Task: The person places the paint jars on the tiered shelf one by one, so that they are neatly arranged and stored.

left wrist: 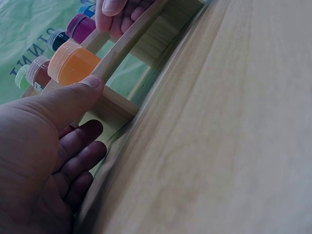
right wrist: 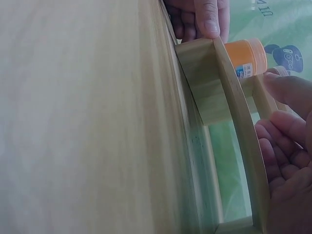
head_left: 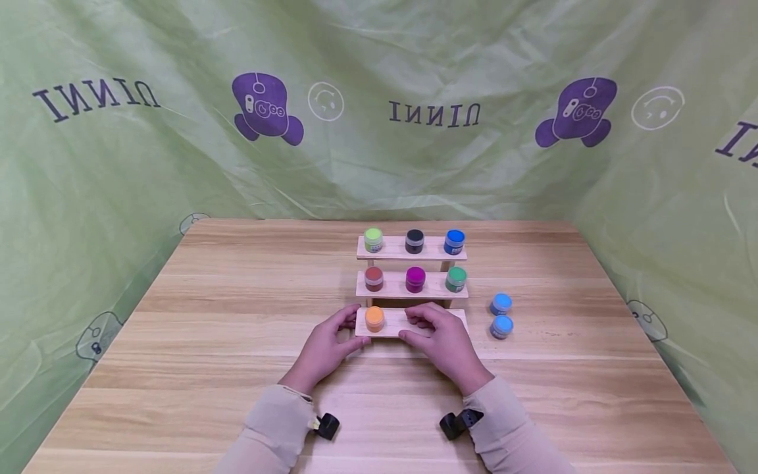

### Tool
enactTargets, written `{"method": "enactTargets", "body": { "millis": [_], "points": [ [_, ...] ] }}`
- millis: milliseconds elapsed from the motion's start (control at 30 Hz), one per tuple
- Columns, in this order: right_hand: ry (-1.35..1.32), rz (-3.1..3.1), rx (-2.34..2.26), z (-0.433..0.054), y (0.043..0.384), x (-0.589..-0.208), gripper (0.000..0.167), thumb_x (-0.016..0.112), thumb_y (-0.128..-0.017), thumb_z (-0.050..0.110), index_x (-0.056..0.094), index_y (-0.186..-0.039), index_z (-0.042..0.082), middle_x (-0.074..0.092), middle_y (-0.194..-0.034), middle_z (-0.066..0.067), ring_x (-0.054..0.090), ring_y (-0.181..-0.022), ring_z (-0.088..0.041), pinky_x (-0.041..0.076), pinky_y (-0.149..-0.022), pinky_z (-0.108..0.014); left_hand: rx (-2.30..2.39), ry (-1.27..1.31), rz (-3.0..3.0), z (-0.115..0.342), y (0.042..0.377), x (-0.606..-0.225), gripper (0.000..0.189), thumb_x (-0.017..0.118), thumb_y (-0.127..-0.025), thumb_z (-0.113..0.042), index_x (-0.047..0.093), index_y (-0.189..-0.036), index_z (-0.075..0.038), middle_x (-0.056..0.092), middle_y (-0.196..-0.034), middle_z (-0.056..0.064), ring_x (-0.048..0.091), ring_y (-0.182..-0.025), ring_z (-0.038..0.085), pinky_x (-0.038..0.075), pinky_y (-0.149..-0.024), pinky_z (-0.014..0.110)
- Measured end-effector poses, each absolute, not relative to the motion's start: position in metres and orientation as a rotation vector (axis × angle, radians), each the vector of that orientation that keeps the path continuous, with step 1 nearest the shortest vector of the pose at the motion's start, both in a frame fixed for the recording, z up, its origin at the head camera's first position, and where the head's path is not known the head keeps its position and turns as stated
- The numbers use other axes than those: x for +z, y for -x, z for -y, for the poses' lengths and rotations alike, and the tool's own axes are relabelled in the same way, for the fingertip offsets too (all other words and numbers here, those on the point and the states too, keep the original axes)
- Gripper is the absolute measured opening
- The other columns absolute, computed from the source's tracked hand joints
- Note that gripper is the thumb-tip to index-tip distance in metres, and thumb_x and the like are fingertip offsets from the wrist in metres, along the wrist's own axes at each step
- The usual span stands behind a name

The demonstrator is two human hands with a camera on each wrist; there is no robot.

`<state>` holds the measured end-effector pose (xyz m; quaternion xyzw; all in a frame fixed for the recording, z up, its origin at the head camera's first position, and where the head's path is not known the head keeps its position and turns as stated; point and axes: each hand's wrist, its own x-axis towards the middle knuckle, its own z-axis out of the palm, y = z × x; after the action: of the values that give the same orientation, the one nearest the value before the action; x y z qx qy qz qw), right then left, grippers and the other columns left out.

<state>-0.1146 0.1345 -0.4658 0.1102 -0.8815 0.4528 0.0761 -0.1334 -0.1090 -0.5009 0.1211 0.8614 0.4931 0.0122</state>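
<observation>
A three-step wooden display stand [head_left: 391, 328] holds small paint jars. My left hand [head_left: 324, 343] grips the left end of its lowest step, the thumb on the front edge and the index finger at the back corner. Beside that thumb stands an orange paint jar [head_left: 374, 319], also plain in the left wrist view. Over the right part of the same step is my right hand [head_left: 445, 339], thumb and fingers loosely bent with a gap between them and nothing held. In the right wrist view its fingers [right wrist: 280, 146] are close to the step's plank.
Brown [head_left: 374, 279], magenta [head_left: 415, 280] and green [head_left: 456, 280] jars stand on the middle step. Light green [head_left: 373, 240], black [head_left: 414, 241] and blue [head_left: 454, 241] jars line the top. Two light blue jars [head_left: 501, 304] sit on the table right of the stand.
</observation>
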Motion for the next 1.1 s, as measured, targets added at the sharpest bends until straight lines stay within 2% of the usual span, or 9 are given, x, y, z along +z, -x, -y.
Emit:
{"method": "enactTargets", "body": {
  "millis": [300,633,967,1100],
  "points": [
    [-0.258,2.649,1.411,-0.143,0.111,-0.465,0.034,0.086,-0.081,0.017,0.074,-0.112,0.010,0.069,-0.105,0.002,0.066,-0.097,-0.014,0.057,-0.086,-0.027,1.552,-0.383,-2.685,0.110,0.133,-0.503,0.066,0.084,-0.083,-0.024,0.056,-0.142,-0.011,0.068,-0.115,0.002,0.062,-0.114,0.021,0.043,-0.107,0.046],
    [-0.199,2.622,1.455,-0.155,0.105,-0.467,0.034,0.085,-0.082,0.015,0.073,-0.114,0.010,0.068,-0.108,0.001,0.068,-0.097,-0.014,0.056,-0.082,-0.020,1.546,-0.388,-2.691,0.109,0.133,-0.502,0.065,0.084,-0.083,-0.023,0.057,-0.141,-0.011,0.069,-0.115,0.002,0.062,-0.113,0.021,0.043,-0.107,0.047],
    [-0.183,2.539,1.460,-0.172,0.100,-0.472,0.032,0.085,-0.082,0.013,0.074,-0.112,0.009,0.069,-0.109,-0.002,0.068,-0.098,-0.016,0.057,-0.084,-0.026,1.543,-0.392,-2.686,0.109,0.132,-0.499,0.066,0.084,-0.083,-0.021,0.056,-0.142,-0.010,0.069,-0.115,0.002,0.062,-0.113,0.021,0.044,-0.106,0.046],
    [-0.189,2.489,1.396,-0.180,0.099,-0.475,0.029,0.085,-0.082,0.013,0.076,-0.109,0.009,0.070,-0.110,-0.001,0.067,-0.099,-0.015,0.055,-0.085,-0.020,1.540,-0.400,-2.686,0.109,0.132,-0.499,0.066,0.084,-0.084,-0.022,0.055,-0.142,-0.009,0.069,-0.115,0.003,0.063,-0.113,0.022,0.044,-0.106,0.047]
  ]
}}
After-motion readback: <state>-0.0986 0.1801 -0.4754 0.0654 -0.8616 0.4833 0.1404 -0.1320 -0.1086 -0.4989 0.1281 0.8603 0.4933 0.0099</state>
